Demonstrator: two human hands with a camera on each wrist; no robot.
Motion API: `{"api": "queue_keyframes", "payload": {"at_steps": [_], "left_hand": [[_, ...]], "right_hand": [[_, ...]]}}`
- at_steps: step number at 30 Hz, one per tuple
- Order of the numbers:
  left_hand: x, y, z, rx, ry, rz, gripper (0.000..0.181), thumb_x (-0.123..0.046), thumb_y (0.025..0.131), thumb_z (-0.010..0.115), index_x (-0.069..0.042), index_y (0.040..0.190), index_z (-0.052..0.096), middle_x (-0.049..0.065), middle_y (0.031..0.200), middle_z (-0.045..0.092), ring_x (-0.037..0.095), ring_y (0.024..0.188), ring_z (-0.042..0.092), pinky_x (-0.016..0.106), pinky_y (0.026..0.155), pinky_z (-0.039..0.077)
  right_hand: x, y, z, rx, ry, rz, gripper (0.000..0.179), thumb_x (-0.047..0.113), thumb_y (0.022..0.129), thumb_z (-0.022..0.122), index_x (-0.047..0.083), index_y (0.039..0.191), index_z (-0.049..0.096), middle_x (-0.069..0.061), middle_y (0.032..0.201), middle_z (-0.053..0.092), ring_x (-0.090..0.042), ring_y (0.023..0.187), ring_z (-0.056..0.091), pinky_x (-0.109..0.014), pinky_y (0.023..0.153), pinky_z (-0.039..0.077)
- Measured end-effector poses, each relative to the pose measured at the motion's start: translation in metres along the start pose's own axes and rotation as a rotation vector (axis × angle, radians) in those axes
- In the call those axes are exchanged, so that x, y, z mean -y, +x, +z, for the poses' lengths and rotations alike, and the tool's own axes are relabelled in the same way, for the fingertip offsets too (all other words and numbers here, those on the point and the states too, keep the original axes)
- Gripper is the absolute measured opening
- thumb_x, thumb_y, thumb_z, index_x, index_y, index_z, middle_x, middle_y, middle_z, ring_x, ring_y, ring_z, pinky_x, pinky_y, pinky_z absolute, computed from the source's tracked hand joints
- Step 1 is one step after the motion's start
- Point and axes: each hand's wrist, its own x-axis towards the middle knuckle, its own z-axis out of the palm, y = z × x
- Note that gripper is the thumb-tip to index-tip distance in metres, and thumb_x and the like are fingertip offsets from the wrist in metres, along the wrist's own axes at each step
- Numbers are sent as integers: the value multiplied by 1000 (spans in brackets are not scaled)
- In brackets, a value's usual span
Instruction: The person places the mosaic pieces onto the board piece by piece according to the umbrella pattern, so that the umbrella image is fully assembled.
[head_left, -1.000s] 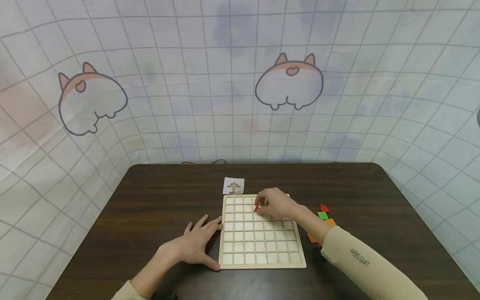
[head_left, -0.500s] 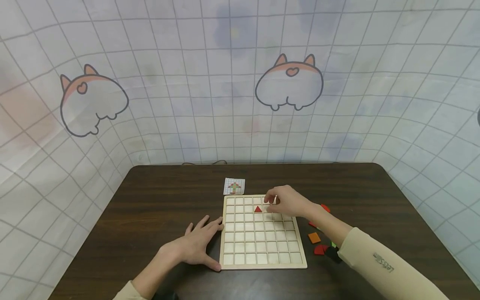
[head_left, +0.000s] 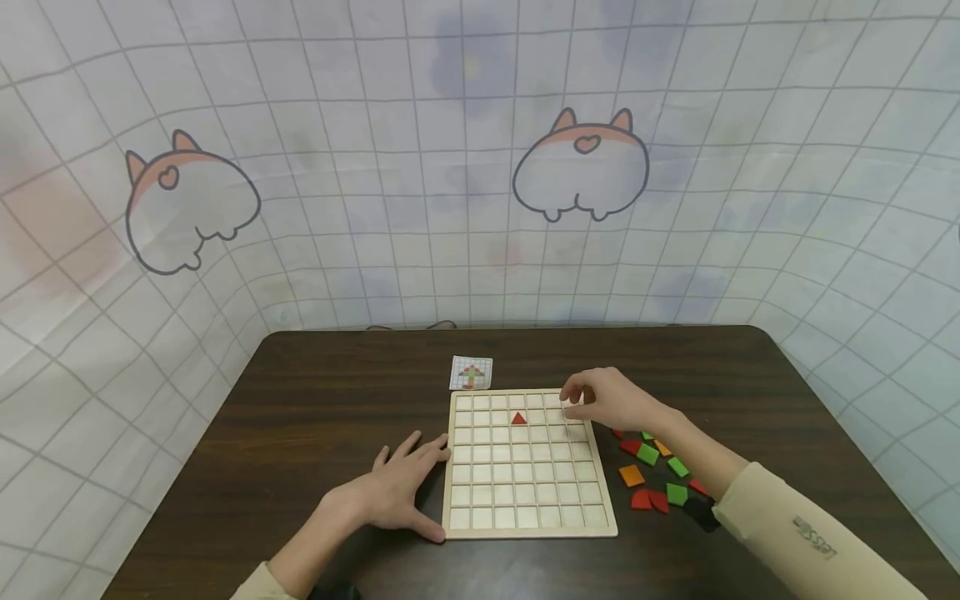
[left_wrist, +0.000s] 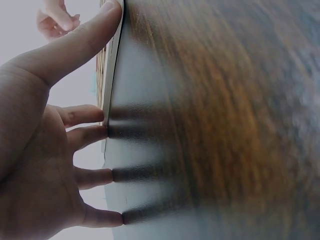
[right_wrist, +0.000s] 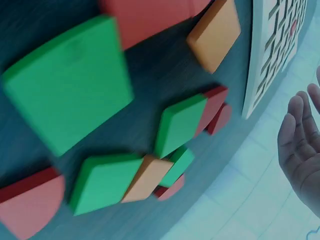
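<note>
A pale wooden grid board (head_left: 530, 534) lies on the dark table, and one red triangle (head_left: 519, 419) sits in a cell of its second row. Beside the board's left edge my left hand (head_left: 393, 492) is spread, thumb at the near corner and fingertips at the frame. In the left wrist view the thumb (left_wrist: 75, 47) lies along the board's edge. My right hand (head_left: 611, 398) hovers over the far right corner with loosely bent fingers and nothing between them. In the right wrist view that hand (right_wrist: 305, 160) appears at the right, apart from the loose pieces.
Several green, red and orange pieces lie right of the board, among them a green square (head_left: 677, 494), an orange square (head_left: 632, 476) and a red quarter-round piece (head_left: 658, 501). A small pattern card (head_left: 471, 373) lies behind the board. A patterned cloth (head_left: 480, 167) hangs behind the table.
My right hand has let go of the red triangle and moved right across the board, uncovering it and the loose pieces. The left hand stays at the board's edge.
</note>
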Motion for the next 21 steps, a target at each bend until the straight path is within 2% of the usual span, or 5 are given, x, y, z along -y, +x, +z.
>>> {"api": "queue_keyframes", "payload": {"at_steps": [8,15,21], "left_hand": [[0,0,0,-11,3,12,103,-58,75,87,-17,157,40,5,170,18,43,155,3,81,107,7],[-1,-1,-1,-6,-5,13,103,-57,75,87,-16,157,40,6,170,18,43,154,3,80,107,7],[0,-2,0,-9,6,12,104,-59,75,86,-17,157,40,5,170,18,42,155,3,80,108,8]], "right_hand": [[-22,-14,-13,7,17,61,19,14,95,76,4,111,74,5,91,67,-14,80,61,-34,73,52],[-43,-27,-22,39,9,113,18,16,95,76,7,111,76,3,89,63,-16,75,56,-32,67,49],[-53,-34,-23,74,-12,134,17,8,93,75,8,111,76,0,91,60,-17,79,53,-33,67,47]]}}
